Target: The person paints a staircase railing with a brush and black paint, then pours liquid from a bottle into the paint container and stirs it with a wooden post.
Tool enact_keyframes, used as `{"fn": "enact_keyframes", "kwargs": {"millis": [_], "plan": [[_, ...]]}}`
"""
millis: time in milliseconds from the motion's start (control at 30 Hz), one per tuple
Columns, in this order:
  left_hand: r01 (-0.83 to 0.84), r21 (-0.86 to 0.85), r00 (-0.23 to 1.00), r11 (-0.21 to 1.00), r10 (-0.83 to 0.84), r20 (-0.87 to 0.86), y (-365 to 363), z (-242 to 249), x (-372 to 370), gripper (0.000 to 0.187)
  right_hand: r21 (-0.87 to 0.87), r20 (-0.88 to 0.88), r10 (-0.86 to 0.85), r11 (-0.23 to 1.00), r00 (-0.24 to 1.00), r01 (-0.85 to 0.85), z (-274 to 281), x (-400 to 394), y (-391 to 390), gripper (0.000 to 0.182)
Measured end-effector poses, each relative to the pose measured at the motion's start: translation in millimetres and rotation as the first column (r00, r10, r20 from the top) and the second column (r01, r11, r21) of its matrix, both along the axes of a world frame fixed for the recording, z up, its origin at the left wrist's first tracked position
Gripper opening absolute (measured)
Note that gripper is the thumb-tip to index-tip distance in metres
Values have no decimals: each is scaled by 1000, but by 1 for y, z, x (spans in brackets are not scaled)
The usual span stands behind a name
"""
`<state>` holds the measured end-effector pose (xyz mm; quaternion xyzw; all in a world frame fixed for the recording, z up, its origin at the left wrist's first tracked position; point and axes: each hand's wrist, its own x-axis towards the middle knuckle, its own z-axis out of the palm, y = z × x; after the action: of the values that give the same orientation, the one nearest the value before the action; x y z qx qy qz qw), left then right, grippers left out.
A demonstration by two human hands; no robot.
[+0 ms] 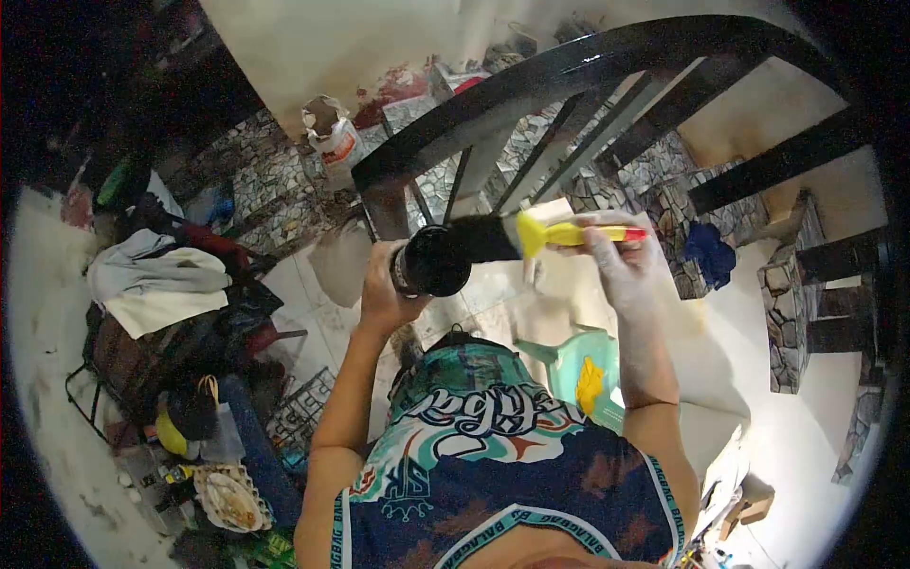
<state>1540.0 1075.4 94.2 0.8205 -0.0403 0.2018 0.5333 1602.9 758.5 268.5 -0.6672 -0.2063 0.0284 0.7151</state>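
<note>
My left hand [382, 284] is wrapped round the side of a can of black paint [441, 264], its open top turned up toward me. In my right hand [621, 261], which looks whitish as if in a thin glove, is a paintbrush [545, 235] with a yellow handle that ends in red. The brush lies level, its wide dark bristles pointing left and overlapping the can's rim. Just beyond both hands curves a black stair railing [569, 62] with upright slats, its surface glossy in places.
A paper sack [332, 137] stands by the stone-patterned floor. Clothes [156, 275] are heaped at the left, above a shell-like tray [232, 498]. A green plastic stool [564, 365] with a yellow item is close below my right arm. Stone-faced steps [782, 322] are at right.
</note>
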Motion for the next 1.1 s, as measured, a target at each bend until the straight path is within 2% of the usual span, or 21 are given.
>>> {"fn": "enact_keyframes", "kwargs": {"millis": [33,133,267,367,467,600,700,800,867,900,1000,1100], "plan": [[1,36,999,999,-2,32,-1,5,1,69,-53,9,42,998,999,-41,0,-4,6,18],[-1,114,999,993,-6,53,-2,13,1,67,-27,-105,185,982,977,-189,-3,-12,29,19],[9,206,997,978,-24,72,-2,8,2,63,-123,-112,191,971,975,-204,-27,-16,49,19],[14,205,997,979,-28,67,-1,13,-2,62,-183,-88,166,967,982,-180,-46,-19,62,19],[27,178,996,984,-41,78,-3,21,-3,61,-403,55,121,911,991,-89,-67,-20,66,21],[13,217,993,976,-39,114,1,21,-6,62,-629,111,216,771,970,-100,-26,-27,79,23],[27,229,989,973,-59,134,4,24,-7,63,-556,89,174,825,981,-96,-34,-33,87,22],[42,219,983,975,-80,165,3,30,-8,63,-577,183,203,814,962,-62,-47,-30,89,21],[56,191,982,980,-89,167,4,32,-8,63,-513,136,176,854,975,-83,-63,-28,86,22],[52,170,981,984,-82,177,5,30,-8,63,-480,109,166,872,980,-94,-65,-28,86,22],[33,114,983,993,-53,178,10,26,-8,62,-271,-260,12,959,966,-85,-55,-26,73,24],[7,79,982,997,-22,189,15,27,-5,63,-187,-285,-52,982,957,-2,-37,-20,56,22]]}}
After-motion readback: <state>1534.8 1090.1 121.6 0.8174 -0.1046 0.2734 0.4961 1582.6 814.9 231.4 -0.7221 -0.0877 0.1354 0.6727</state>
